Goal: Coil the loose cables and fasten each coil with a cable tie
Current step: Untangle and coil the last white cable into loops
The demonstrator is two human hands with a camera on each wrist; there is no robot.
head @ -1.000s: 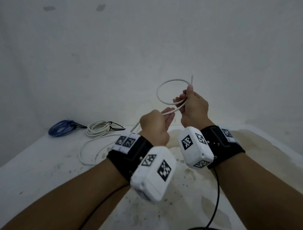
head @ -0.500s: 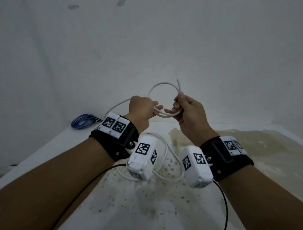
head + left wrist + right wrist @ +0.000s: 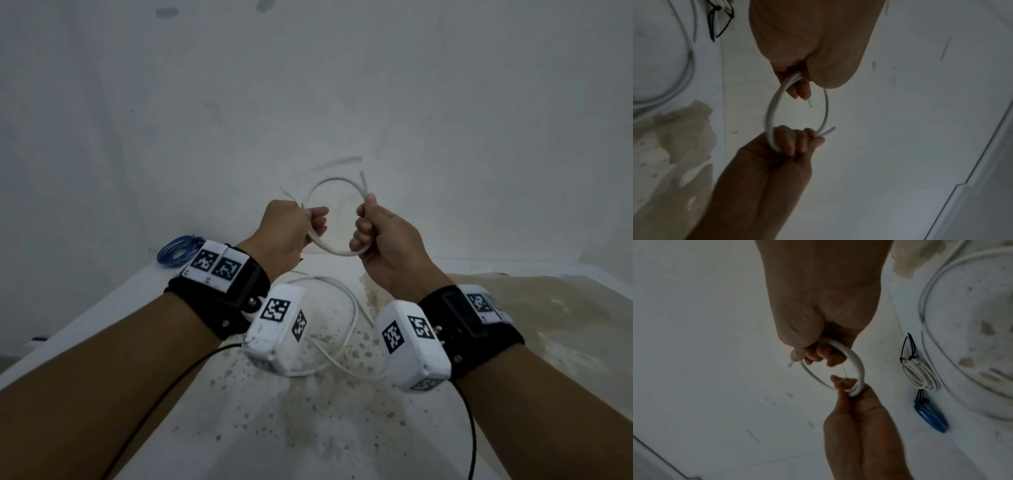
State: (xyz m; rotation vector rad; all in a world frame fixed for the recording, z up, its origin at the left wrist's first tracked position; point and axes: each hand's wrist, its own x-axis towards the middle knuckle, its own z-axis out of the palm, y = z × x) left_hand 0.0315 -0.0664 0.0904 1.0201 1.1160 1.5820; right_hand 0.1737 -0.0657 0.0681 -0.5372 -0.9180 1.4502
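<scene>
Cable held in the air between both hands: a thin white round cable [image 3: 337,251] bent into a small loop above the stained white tabletop [image 3: 342,428]. The loop stands roughly upright and faces the person, its wider axis running left to right from one fist to the other. The left hand [image 3: 291,233] has its fingers curled tight around the loop's left side, where two strands pass through the fist. The right hand [image 3: 383,240] grips the loop's right side, fingers closed on it, thumb pressed on top. One cut end of the cable pokes upward just past the right thumb. The rest of the cable trails down from the hands and lies in a wide slack curve on the tabletop. Near the table's far left edge rest a coiled blue cable [image 3: 931,417] and a coiled white cable [image 3: 920,374], each bound with a black cable tie [image 3: 908,350].
</scene>
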